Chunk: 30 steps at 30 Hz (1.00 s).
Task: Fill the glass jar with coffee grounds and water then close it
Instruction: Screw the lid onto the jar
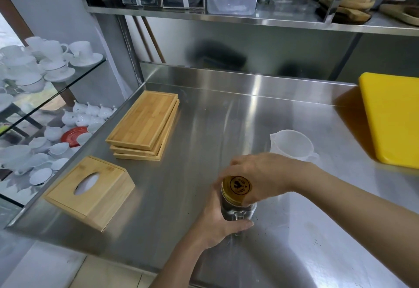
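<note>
glass jar (238, 210) upright, axis vertical | left hand (217, 222) wraps body from left | right hand (260, 174) grips gold lid (238, 187) from above-right | twist pending

1 jar (238, 210), 3 bamboo trays (145, 122), 1 tissue box (90, 190), 1 plastic jug (292, 144), 1 yellow board (392, 117).

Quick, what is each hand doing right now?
Left hand: closed around the glass jar, holding it steady.
Right hand: closed on the gold lid on top of the jar.
</note>
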Available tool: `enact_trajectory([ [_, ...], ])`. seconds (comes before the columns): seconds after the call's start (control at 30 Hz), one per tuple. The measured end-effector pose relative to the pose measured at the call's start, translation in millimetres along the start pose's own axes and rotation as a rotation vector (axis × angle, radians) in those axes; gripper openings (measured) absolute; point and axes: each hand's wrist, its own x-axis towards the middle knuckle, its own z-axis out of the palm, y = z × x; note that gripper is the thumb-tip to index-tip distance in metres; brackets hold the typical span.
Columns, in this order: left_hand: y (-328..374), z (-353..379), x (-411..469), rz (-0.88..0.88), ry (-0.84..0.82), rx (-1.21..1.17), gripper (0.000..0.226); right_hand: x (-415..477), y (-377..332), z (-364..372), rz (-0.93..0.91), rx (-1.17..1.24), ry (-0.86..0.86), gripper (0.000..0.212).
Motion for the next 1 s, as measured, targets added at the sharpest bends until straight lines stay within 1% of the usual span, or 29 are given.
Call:
enact_trajectory([
  [0.03, 0, 0, 0, 0.002, 0.003, 0.005, 0.089, 1, -1, 1, 0.045, -0.083, 0.087, 0.056],
  [0.07, 0, 0, 0, -0.002, 0.005, 0.014, 0.090, 3, -1, 0, 0.101, -0.168, 0.150, 0.062],
  [0.1, 0, 0, 0, -0.007, 0.007, 0.020, 0.090, 3, 2, 0, 0.135, -0.201, 0.176, 0.069],
  [0.17, 0, 0, 0, -0.009, 0.006, 0.023, 0.089, 3, 6, 0, 0.105, -0.089, 0.066, 0.066],
  [0.2, 1, 0, 0, -0.016, 0.004, 0.027, 0.088, 3, 7, -2, 0.056, -0.015, -0.032, 0.067],
  [0.23, 1, -1, 0, -0.024, 0.000, 0.028, 0.087, 3, 6, -2, -0.002, 0.023, -0.086, 0.070],
  [0.27, 1, -1, 1, -0.022, -0.004, 0.026, 0.087, 3, 4, 1, -0.008, 0.004, -0.086, 0.067],
  [0.3, 0, -2, 1, -0.012, -0.008, 0.026, 0.088, 4, 3, 1, 0.026, -0.053, -0.023, 0.061],
  [0.33, 0, -2, 2, -0.008, -0.013, 0.029, 0.091, 5, 1, -1, 0.077, -0.114, 0.061, 0.062],
  [0.37, 1, -2, 1, -0.014, -0.018, 0.032, 0.093, 6, 3, -2, 0.125, -0.171, 0.124, 0.069],
  [0.4, 1, -2, 1, -0.020, -0.021, 0.032, 0.095, 7, 7, -1, 0.129, -0.161, 0.117, 0.072],
  [0.47, 0, -3, 2, -0.025, -0.021, 0.029, 0.094, 5, 9, -3, 0.025, 0.004, -0.017, 0.070],
  [0.5, 0, -4, 2, -0.037, -0.028, 0.026, 0.092, 4, 9, -3, -0.048, 0.056, -0.083, 0.073],
  [0.53, 0, -5, 3, -0.048, -0.042, 0.023, 0.091, 3, 8, 1, -0.086, 0.057, -0.118, 0.075],
  [0.57, 1, -6, 3, -0.049, -0.053, 0.028, 0.092, 2, 6, 3, -0.080, 0.017, -0.092, 0.073],
  [0.63, 1, -8, 5, -0.044, -0.057, 0.042, 0.095, 1, 4, 1, 0.010, -0.108, 0.059, 0.066],
  [0.67, 2, -8, 5, -0.043, -0.056, 0.044, 0.094, 1, 5, 1, 0.052, -0.150, 0.114, 0.068],
  [0.7, 2, -9, 6, -0.039, -0.057, 0.042, 0.093, 1, 8, 3, 0.066, -0.152, 0.128, 0.071],
  [0.73, 2, -9, 6, -0.036, -0.058, 0.040, 0.092, 1, 11, 5, 0.042, -0.130, 0.125, 0.072],
  [0.83, 0, -13, 9, -0.053, -0.094, 0.049, 0.091, -2, 11, 11, -0.121, -0.083, 0.095, 0.068],
  [0.87, 2, -16, 11, -0.057, -0.128, 0.072, 0.094, -1, 12, 17, -0.157, -0.100, 0.114, 0.068],
  [1.0, 8, -28, 22, -0.041, -0.232, 0.240, 0.104, 5, 18, 36, -0.250, -0.087, 0.297, 0.061],
])
